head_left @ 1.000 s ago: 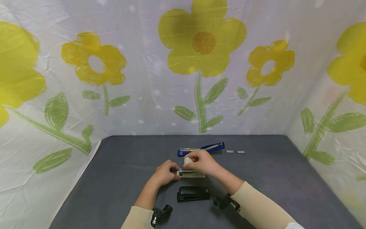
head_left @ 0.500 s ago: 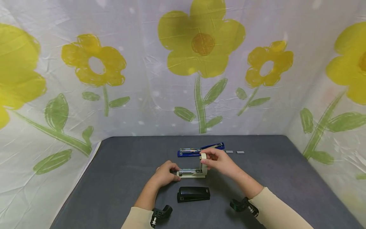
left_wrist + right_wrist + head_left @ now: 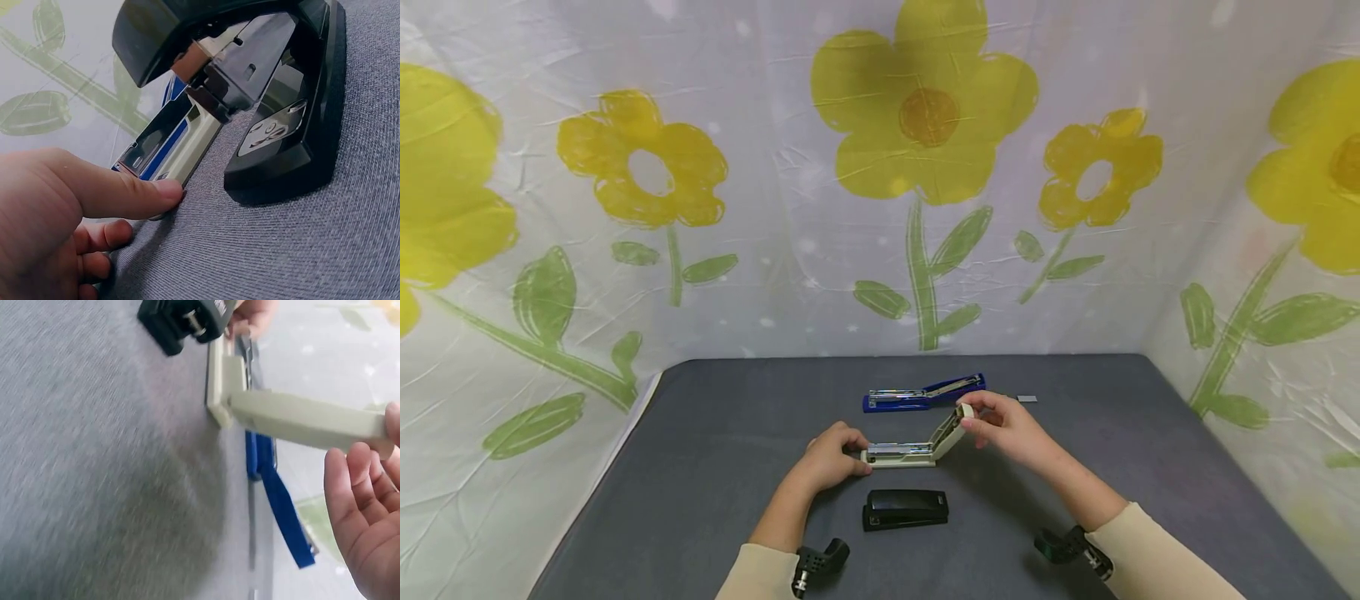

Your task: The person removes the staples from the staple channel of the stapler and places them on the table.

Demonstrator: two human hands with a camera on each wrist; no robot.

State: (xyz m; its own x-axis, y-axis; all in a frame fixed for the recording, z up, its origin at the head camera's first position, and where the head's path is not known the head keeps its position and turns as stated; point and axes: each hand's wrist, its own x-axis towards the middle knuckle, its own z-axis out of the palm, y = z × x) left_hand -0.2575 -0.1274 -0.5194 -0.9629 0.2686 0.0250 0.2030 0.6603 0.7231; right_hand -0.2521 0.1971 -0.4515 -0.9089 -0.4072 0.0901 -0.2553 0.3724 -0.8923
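Note:
A cream stapler (image 3: 898, 462) sits mid-table with its top arm swung up and leaning right, baring the metal staple channel. My left hand (image 3: 831, 457) holds the left end of its base between thumb and fingers. In the left wrist view the thumb (image 3: 164, 192) lies over that base end. My right hand (image 3: 1011, 427) pinches the free tip of the raised top arm. From the right wrist, the long cream arm (image 3: 306, 420) stretches between the hinge and my fingertips (image 3: 337, 462).
Nearer me lies a black stapler (image 3: 906, 510), large in the left wrist view. Behind the cream one is a blue stapler (image 3: 895, 404), folded wide open. One staple strip (image 3: 1027, 399) shows beyond my right hand. A flowered curtain (image 3: 760, 250) backs the grey table (image 3: 715, 500).
My right hand has moved right, swinging the cream stapler's top arm up past vertical and over to the right. It now covers one staple strip. My left hand has stayed at the base.

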